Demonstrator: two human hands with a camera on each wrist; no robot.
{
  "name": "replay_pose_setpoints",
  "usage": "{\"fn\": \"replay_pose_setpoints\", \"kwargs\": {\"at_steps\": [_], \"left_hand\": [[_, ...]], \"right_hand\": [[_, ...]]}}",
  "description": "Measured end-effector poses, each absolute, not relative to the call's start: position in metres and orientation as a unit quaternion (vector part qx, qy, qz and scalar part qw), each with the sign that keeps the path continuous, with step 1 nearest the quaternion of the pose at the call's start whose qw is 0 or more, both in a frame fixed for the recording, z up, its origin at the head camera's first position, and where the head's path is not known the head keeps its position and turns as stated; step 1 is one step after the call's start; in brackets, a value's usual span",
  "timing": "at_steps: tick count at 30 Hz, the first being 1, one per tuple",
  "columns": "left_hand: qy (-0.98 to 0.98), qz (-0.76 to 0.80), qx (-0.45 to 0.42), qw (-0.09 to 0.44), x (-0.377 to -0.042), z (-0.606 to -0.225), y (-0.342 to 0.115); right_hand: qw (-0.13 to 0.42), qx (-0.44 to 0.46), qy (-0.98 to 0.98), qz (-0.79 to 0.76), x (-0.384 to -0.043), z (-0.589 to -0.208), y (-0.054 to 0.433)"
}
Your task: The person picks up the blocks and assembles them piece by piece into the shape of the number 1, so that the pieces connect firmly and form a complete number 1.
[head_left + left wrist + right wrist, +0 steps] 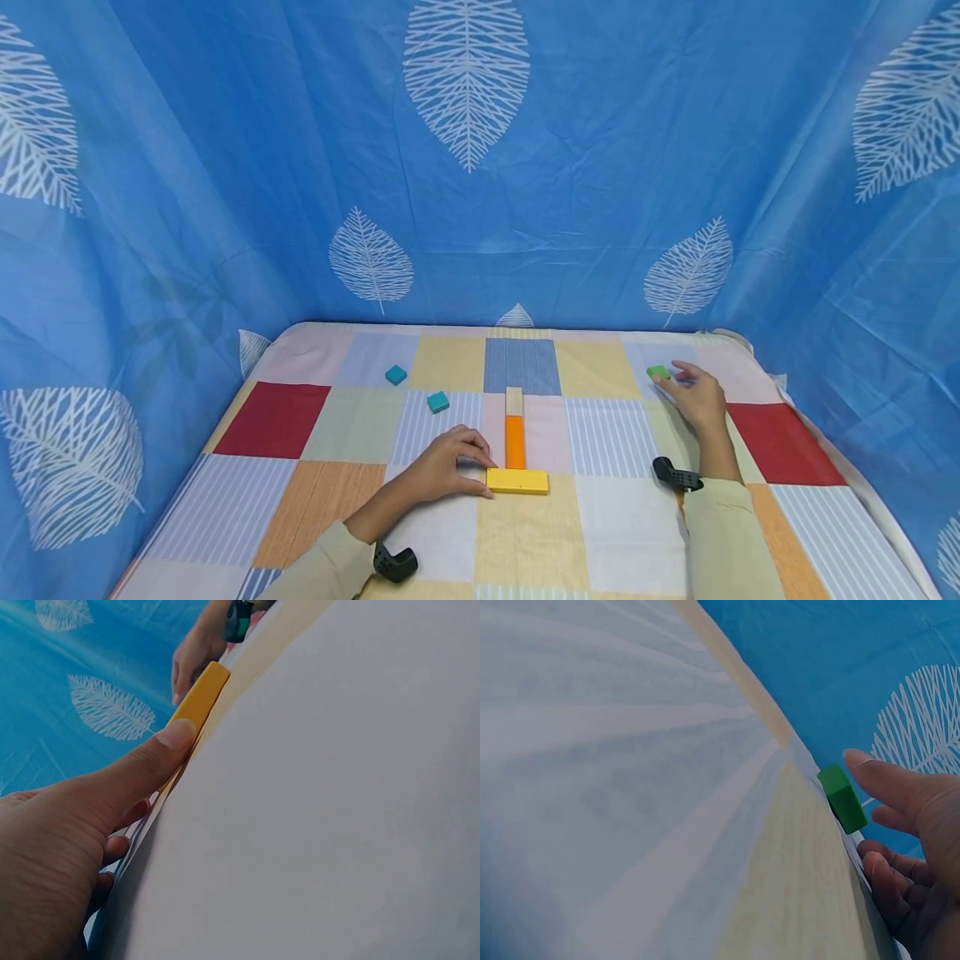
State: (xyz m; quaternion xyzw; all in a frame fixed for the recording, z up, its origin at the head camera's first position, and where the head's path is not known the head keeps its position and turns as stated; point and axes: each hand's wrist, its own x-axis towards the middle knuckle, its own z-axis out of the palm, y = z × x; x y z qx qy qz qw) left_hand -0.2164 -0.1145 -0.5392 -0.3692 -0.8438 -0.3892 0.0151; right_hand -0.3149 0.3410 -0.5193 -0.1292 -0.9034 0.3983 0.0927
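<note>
A long yellow block (517,482) lies crosswise on the cloth, below an orange block (515,442) with a cream block (513,401) at its far end. My left hand (447,465) pinches the yellow block's left end; in the left wrist view the thumb (177,736) presses along its near side and the fingertips are partly hidden behind. At the far right, my right hand (696,397) is beside a small green block (657,372). The right wrist view shows thumb and fingers spread around that block (841,798), with a gap beside the thumb.
Two small teal blocks lie left of centre, a farther one (396,375) and a nearer one (438,402). A patchwork cloth (341,500) covers the table. Blue curtains (600,167) with white leaf prints hang behind and at both sides.
</note>
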Motion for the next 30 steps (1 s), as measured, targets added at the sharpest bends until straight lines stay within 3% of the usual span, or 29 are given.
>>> {"fn": "replay_pose_setpoints", "kwargs": {"at_steps": [30], "left_hand": [[-0.834, -0.392, -0.387, 0.026, -0.2153, -0.5364, -0.1152]], "right_hand": [[0.041, -0.112, -0.936, 0.331, -0.3212, -0.5134, 0.3401]]}}
